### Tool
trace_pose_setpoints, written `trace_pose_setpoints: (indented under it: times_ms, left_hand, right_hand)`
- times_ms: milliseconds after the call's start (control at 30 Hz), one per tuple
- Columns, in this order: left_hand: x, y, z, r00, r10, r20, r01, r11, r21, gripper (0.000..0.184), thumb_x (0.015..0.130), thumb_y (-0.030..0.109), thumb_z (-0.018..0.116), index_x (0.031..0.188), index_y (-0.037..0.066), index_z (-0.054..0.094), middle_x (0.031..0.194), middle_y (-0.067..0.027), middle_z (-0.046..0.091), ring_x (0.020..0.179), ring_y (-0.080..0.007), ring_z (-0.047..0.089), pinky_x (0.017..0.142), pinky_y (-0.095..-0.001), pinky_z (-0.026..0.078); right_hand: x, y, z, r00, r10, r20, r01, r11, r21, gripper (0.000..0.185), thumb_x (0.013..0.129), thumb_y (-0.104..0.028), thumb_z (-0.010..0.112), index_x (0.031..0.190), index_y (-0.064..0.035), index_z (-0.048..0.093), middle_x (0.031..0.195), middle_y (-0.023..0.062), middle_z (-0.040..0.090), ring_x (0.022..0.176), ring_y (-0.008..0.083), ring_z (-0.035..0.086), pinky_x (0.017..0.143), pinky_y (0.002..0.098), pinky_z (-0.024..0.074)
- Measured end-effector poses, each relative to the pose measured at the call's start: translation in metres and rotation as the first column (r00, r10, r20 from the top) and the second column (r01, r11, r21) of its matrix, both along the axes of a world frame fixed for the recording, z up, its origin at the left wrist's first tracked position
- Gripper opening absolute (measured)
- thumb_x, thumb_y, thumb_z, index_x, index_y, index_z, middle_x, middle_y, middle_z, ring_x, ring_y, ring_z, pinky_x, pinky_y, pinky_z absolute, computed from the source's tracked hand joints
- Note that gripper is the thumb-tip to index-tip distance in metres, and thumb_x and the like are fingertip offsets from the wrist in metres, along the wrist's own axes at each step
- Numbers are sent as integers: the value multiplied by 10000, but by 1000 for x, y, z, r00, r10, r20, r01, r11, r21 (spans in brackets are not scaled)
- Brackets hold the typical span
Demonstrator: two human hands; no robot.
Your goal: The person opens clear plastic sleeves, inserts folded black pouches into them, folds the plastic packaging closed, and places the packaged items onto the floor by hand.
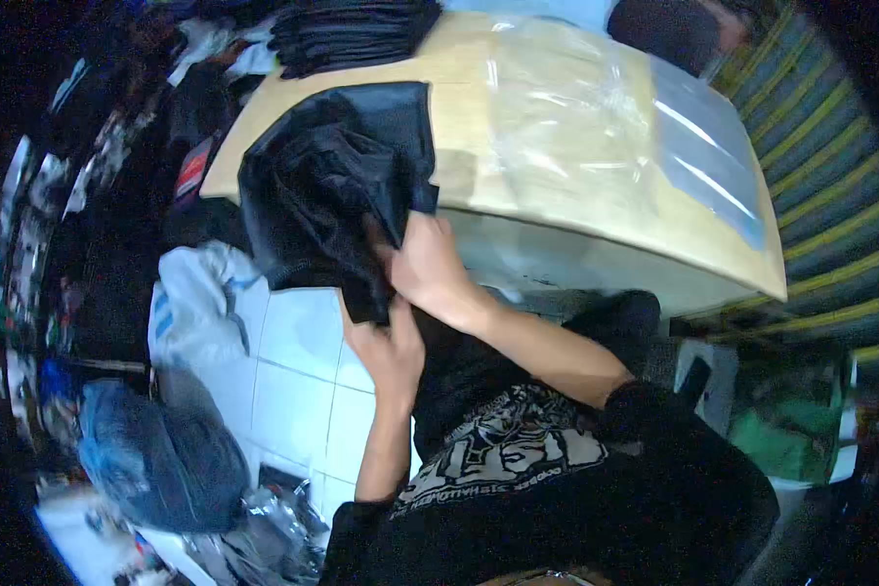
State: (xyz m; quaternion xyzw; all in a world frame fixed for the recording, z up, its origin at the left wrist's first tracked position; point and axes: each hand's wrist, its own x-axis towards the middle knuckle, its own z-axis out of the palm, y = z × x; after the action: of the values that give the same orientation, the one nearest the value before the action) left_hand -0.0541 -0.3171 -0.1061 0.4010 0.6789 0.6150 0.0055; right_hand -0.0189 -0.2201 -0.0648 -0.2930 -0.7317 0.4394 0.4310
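Note:
A black, slightly shiny garment (327,171) lies bunched over the left front corner of the table and hangs down past its edge. I cannot tell which kind of garment it is. My left hand (389,352) is closed on the lower hanging edge, below the tabletop. Just above it, my right hand (428,262) grips the garment near the table's edge, its fingertips partly hidden in the folds. Both hands are close together, and the cloth between them is dark and hard to make out.
The pale wooden table (464,117) bears a stack of folded black cloth (352,34), clear plastic wrapping (571,107) and clear plastic bags (708,146). A white bundle (200,303) and a dark blue plastic bag (161,454) sit on the tiled floor (298,376). A ribbed shutter (820,166) stands right.

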Motion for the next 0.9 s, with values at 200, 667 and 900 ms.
trace_pose_setpoints:
  times_ms: [200,667,900]
  left_hand:
    - [19,-7,-18,954,-209,216,202,978,53,374,839,15,572,1185,-85,472,1149,-116,548,994,-193,523,903,-316,406]
    - [56,-39,6,715,-699,5,699,715,-19,181,722,-112,486,856,-55,592,834,-157,604,779,-258,603,729,-327,477]
    - [34,78,52,678,-217,-702,281,959,-25,429,720,51,708,1122,80,564,1172,-184,503,1066,-342,501,922,-434,385]
  right_hand:
    - [32,20,-13,966,257,40,-258,966,32,350,813,-186,681,1057,33,560,882,215,627,814,218,614,748,373,479]
    - [203,28,-26,901,219,375,-183,974,-131,628,494,-237,796,1001,58,571,923,218,623,884,328,606,804,384,478]
    - [364,23,10,837,50,546,19,993,-120,658,467,-209,813,1024,43,569,976,215,616,941,333,593,839,385,463]
